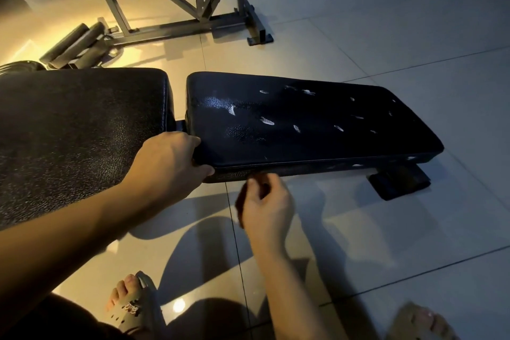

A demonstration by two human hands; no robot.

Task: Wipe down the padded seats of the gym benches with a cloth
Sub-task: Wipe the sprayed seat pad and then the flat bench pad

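Head view: left hand [171,163] grips seat pad [303,124] corner, right hand [266,204] pinches dark cloth [240,201] by front edge; wiping the top looks next.

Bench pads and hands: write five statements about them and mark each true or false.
1. The left hand grips the near corner of the scuffed pad. True.
2. The right hand lies flat on top of that pad. False: it is below the pad's front edge, fingers curled round a dark, blurred cloth.
3. The scuffed pad has pale worn spots on top. True.
4. The scuffed pad and the grainy pad touch. False: a gap separates them.
5. The person is barefoot. False: a sandal is on the foot.
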